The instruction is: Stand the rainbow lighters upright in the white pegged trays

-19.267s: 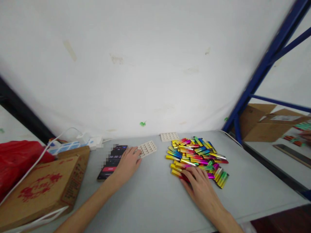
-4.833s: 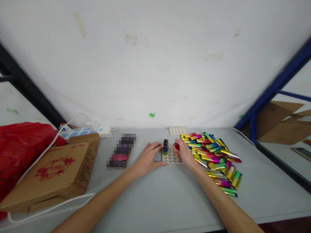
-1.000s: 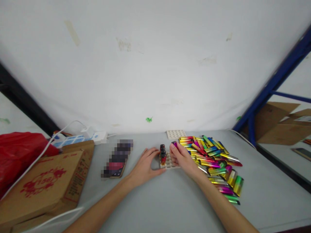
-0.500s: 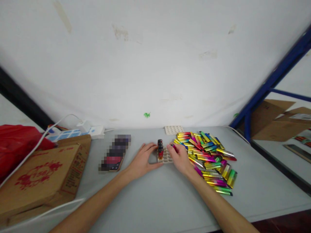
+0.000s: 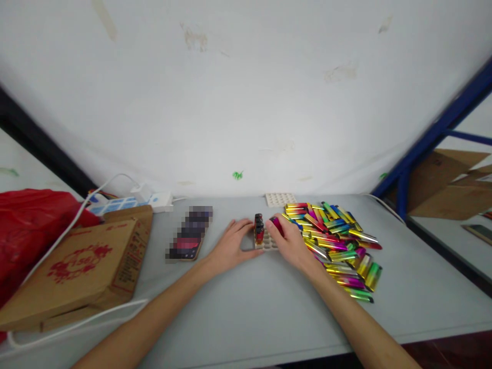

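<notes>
A small white holed tray (image 5: 265, 246) lies on the grey table between my hands. Several lighters (image 5: 259, 229) stand upright in its left column. My left hand (image 5: 232, 247) rests against the tray's left side, fingers spread on the table. My right hand (image 5: 291, 244) is over the tray's right part, fingers closed round a pink lighter (image 5: 277, 224) held upright beside the standing ones. A heap of shiny coloured lighters (image 5: 335, 245) lies just right of my right hand.
A second white holed tray (image 5: 280, 199) lies by the wall. A phone (image 5: 190, 240) is left of my left hand. Further left are a cardboard box (image 5: 79, 266), a red bag (image 5: 28, 220), a power strip (image 5: 126, 203) and a white cable. A blue rack post (image 5: 426, 143) stands right.
My right hand has lifted slightly, bringing the pink lighter upright beside the standing lighters. My left hand stays at the tray. The view has shifted a little.
</notes>
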`<state>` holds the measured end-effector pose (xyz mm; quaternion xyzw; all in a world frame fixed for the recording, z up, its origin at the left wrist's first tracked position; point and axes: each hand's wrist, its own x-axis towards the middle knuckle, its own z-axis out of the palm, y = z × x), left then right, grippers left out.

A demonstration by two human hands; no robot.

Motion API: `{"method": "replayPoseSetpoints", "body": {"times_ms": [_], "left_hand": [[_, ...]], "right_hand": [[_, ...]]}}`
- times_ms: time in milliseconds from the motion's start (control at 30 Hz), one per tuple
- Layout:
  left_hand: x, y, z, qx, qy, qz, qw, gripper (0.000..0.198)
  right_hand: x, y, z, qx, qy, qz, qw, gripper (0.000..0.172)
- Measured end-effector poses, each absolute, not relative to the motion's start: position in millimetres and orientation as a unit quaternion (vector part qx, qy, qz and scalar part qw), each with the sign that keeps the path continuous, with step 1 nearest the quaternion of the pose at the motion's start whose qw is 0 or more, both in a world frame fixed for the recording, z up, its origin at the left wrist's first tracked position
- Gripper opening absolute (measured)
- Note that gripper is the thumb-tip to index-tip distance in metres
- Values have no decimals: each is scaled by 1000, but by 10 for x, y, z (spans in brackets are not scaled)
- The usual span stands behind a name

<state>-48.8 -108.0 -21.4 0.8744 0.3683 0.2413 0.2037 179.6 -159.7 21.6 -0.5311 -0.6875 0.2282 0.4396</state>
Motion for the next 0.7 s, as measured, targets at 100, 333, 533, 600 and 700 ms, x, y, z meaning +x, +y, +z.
{"method": "replayPoseSetpoints", "body": {"times_ms": [100, 333, 533, 600, 700], "left_hand": [[-483, -1084, -205, 871, 370, 247, 210, 75], [-473, -1092, -181, 874, 364, 247, 207, 71], [-471, -1069, -215, 874, 364, 248, 204, 72], [-470, -1059, -235, 874, 365, 242, 208, 73], [-471, -1053, -246, 875, 366, 236, 210, 73]], "right_hand": [[1875, -1637, 301, -512, -738, 179, 402, 35], [2013, -1649, 315, -502, -786, 130, 337, 42], [2035, -1657, 314, -494, -800, 171, 296, 38], [2024, -1666, 317, -487, -812, 168, 273, 34], [1996, -1679, 320, -486, -828, 152, 234, 24]]}}
